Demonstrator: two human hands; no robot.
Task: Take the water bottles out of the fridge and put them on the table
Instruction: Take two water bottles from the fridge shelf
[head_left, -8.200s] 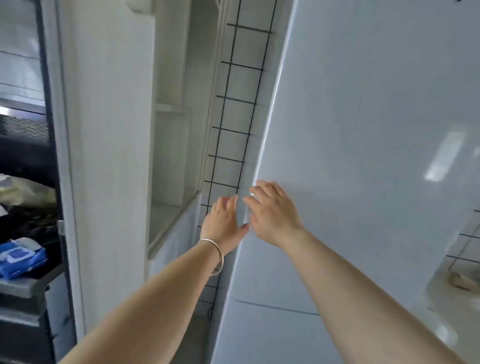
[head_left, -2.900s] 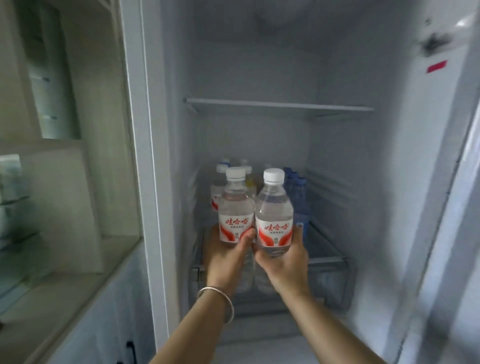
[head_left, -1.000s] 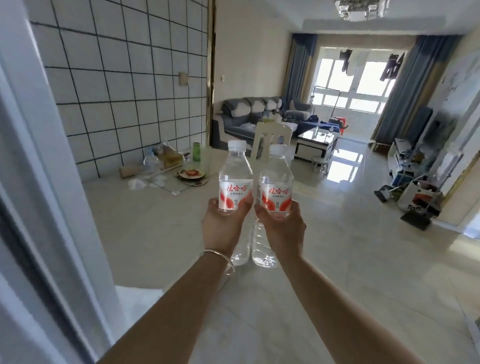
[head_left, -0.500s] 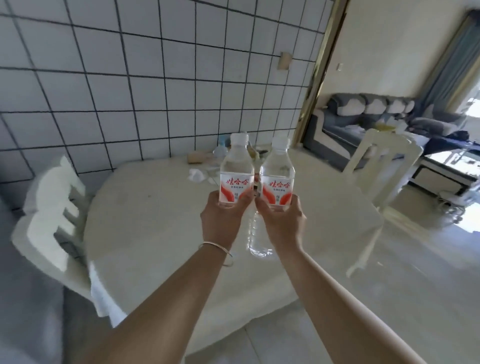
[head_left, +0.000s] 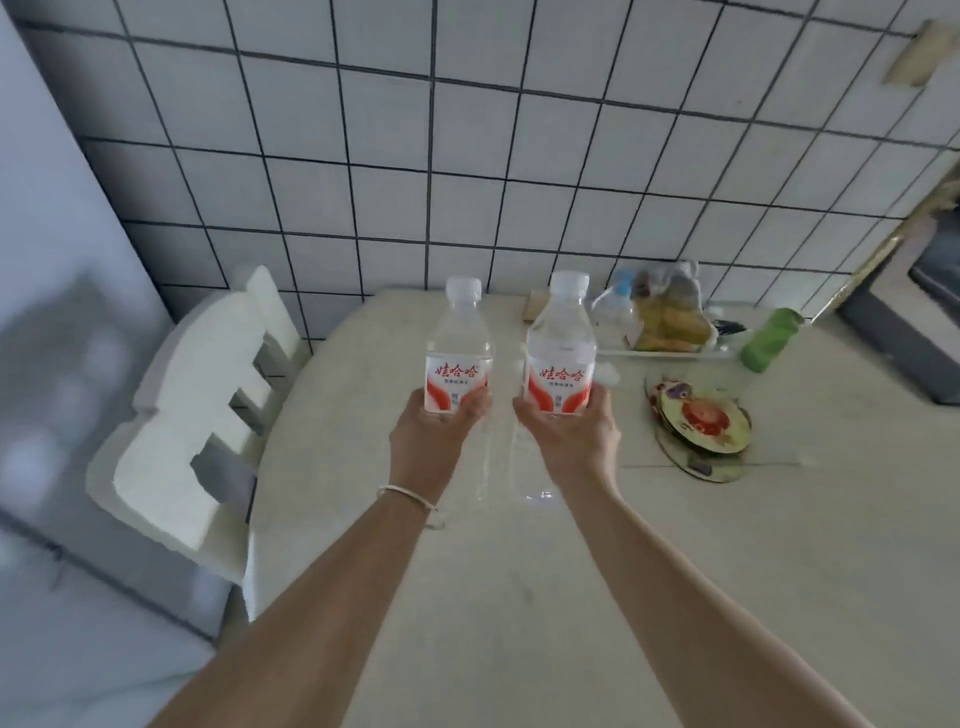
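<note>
both hands are full: left hand (head_left: 434, 441) grips one water bottle (head_left: 458, 347), right hand (head_left: 569, 441) grips the other bottle (head_left: 560, 349), both upright, side by side, held above the tabletop (head_left: 519, 597). white chair (head_left: 202, 410) at 9 o'clock, painted plates (head_left: 701, 423) at 3 o'clock.

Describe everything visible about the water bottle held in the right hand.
The right-hand bottle is clear plastic with a white screw cap and a white label bearing red characters and red-orange curves. It looks full and sealed. It is held upright above the table, not yet set down. The right hand grips it around the lower part of the label, with its clear base showing below the hand. It stands beside the left-hand bottle without touching it.
</note>
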